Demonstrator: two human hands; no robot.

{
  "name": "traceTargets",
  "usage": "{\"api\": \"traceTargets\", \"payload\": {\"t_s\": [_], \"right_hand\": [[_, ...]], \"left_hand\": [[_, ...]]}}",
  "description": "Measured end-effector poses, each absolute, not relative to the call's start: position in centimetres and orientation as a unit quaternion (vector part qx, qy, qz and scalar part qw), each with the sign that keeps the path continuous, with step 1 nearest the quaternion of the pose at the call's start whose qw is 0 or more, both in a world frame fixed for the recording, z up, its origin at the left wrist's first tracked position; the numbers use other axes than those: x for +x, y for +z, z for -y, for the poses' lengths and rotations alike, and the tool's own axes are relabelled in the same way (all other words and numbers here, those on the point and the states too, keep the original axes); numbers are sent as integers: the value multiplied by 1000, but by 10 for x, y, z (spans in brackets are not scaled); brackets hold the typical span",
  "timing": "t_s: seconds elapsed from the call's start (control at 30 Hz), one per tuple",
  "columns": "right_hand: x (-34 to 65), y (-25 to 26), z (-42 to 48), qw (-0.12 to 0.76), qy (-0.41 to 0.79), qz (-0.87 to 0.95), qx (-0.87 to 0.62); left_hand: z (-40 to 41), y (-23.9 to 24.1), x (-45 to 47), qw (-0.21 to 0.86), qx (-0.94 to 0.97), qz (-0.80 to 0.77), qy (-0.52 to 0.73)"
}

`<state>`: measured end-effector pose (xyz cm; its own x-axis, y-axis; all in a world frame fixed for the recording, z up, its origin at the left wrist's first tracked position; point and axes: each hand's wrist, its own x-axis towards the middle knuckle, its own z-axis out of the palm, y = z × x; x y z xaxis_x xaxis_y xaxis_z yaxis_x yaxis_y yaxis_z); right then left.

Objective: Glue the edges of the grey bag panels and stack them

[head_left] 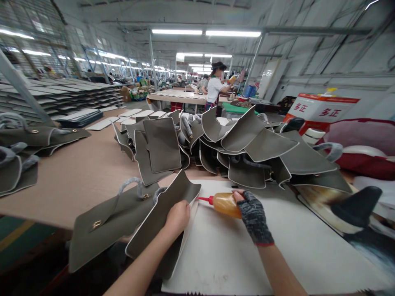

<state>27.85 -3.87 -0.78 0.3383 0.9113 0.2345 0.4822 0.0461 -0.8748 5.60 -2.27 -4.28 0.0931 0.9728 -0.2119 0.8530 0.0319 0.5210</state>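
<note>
My left hand (177,217) is bare and closed on the edge of a grey leather bag panel (154,222), holding it tilted up over a white work mat (234,255). My right hand (251,213) wears a dark fingerless glove and grips an amber glue bottle (226,204). The bottle's red nozzle (204,199) points left and touches the panel's upper edge. Just left lies a grey bag with a brass clasp (97,224) and a wrapped handle (129,184).
A heap of grey bag panels (247,148) fills the table behind the mat. More grey bags (18,164) lie at far left, stacked sheets (61,96) beyond. A red and white box (321,109) stands at right. A person in white (214,88) works at a far table.
</note>
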Motion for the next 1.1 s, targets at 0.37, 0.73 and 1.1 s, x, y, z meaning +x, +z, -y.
{"api": "traceTargets", "payload": {"t_s": [0.37, 0.73, 1.1], "right_hand": [[282, -6, 24, 455, 187, 570, -658], [285, -9, 36, 446, 238, 559, -658], [276, -9, 67, 429, 330, 530, -653]], "left_hand": [[26, -35, 59, 267, 686, -670, 99], [26, -39, 59, 258, 696, -663, 102], [26, -40, 60, 246, 707, -656, 96]]}}
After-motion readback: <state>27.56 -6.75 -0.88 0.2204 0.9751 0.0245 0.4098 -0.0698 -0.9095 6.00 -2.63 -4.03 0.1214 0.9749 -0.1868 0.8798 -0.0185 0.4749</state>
